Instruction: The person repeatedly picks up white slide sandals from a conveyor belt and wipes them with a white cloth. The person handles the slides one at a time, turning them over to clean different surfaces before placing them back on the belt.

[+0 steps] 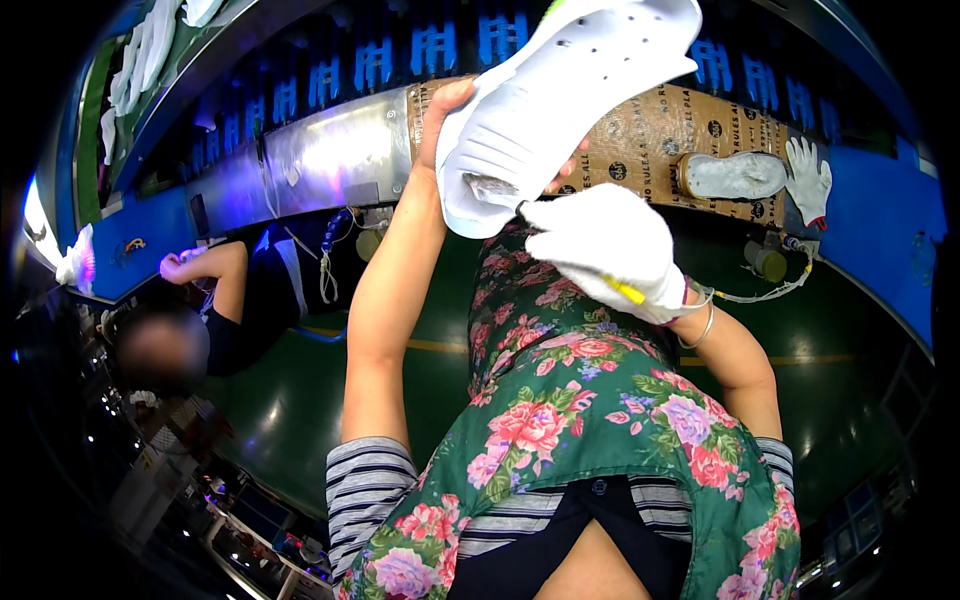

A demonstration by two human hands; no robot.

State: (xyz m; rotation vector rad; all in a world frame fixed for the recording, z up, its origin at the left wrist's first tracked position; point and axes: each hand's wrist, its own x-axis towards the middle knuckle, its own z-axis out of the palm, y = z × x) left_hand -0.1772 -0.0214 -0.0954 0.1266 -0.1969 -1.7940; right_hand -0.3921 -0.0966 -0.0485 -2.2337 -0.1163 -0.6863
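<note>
Holding a white foam clog-style shoe with vent holes (560, 95) up in front of me, bare left hand (450, 110) wrapped around its heel end. My right hand (610, 250), in a white cotton glove, is closed on a thin yellow tool (625, 290) just under the heel. Behind it, a grey shoe sole (735, 175) lies on the brown cardboard-covered tabletop (650, 140), beside another person's white-gloved hand (808, 180).

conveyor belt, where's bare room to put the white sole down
Free: the brown cardboard sheet between the held white sole and the grey sole, and the silver belt left of the left hand. Crowded: the right end, with the grey sole and a white glove.
</note>
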